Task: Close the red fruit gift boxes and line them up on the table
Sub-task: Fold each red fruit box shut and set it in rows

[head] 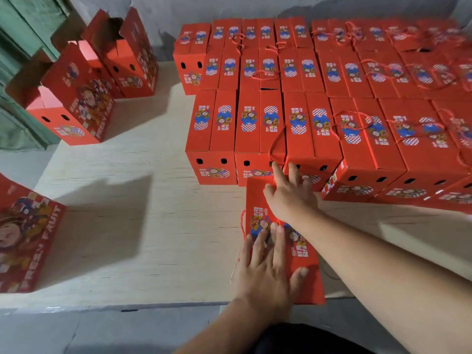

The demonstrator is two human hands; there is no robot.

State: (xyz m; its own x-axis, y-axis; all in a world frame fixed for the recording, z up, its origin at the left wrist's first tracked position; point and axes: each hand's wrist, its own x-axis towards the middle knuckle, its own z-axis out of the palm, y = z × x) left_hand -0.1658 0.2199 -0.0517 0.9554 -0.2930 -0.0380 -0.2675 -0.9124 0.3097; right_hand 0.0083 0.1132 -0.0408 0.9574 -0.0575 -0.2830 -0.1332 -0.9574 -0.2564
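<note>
Both bare forearms reach forward over the near edge of the pale wooden table (132, 226). The left hand (265, 267) lies flat, palm down, on the near end of a closed red gift box (304, 272), fingers spread and straight, thumb out to the right; it presses on the lid and grasps nothing. The right hand (291, 192) stretches further, resting on the far end of the same box with its fingers loosely splayed, the index finger pointing up toward a red cord handle (277, 144). Whether that fingertip actually hooks the cord cannot be told; the hand is otherwise unclenched.

The box under the hands lies lengthwise, pointing away from the person, its far end just beside the front row of closed boxes (263, 129). Its lid is shut, two flaps meeting along the middle, printed with a blue-and-white cartoon label. A thin red cord hangs off its left side.

Beyond this box, closed boxes stand packed in rows, touching each other, many with cords draped on top. Far to its left, three open boxes (84, 93) stand with flaps up, and another box (25, 238) leans at the table's left edge.
</note>
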